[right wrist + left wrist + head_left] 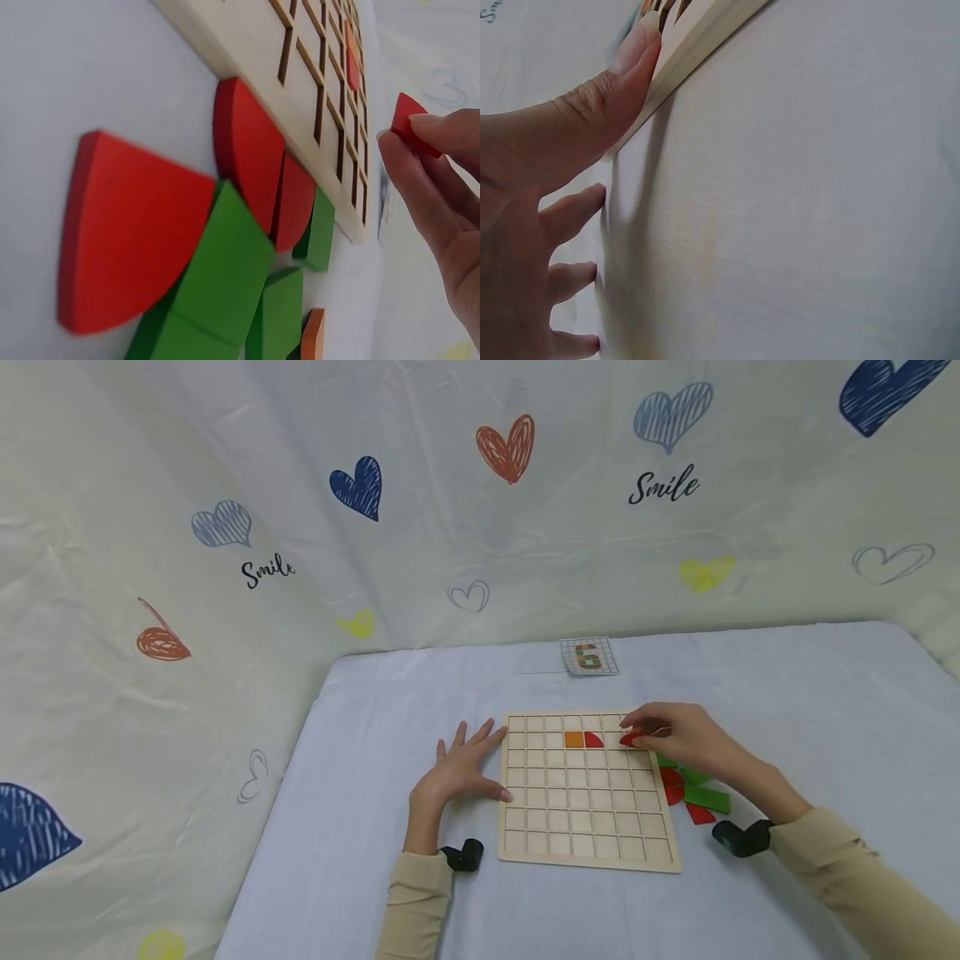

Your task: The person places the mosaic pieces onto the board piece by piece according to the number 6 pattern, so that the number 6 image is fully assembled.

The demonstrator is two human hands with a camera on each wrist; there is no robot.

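Observation:
A wooden grid board (pixel 588 824) lies flat on the table. My left hand (pixel 457 772) is spread at its left side, with the thumb (pixel 634 64) on the board's edge. Over the upper right of the grid, my right hand (pixel 690 739) pinches a red quarter-circle block (pixel 409 124) between thumb and fingers, held above the board. An orange square block (pixel 573 740) sits in a cell of the second row, and a red quarter-circle piece (pixel 593 740) fills the cell on its right.
Red blocks (pixel 135 232) and green blocks (pixel 221 262) lie in a loose pile by the board's right edge, partly under my right forearm. A small pattern card (pixel 589 657) with a coloured grid design lies beyond the board. A white cloth covers the table (pixel 360 735).

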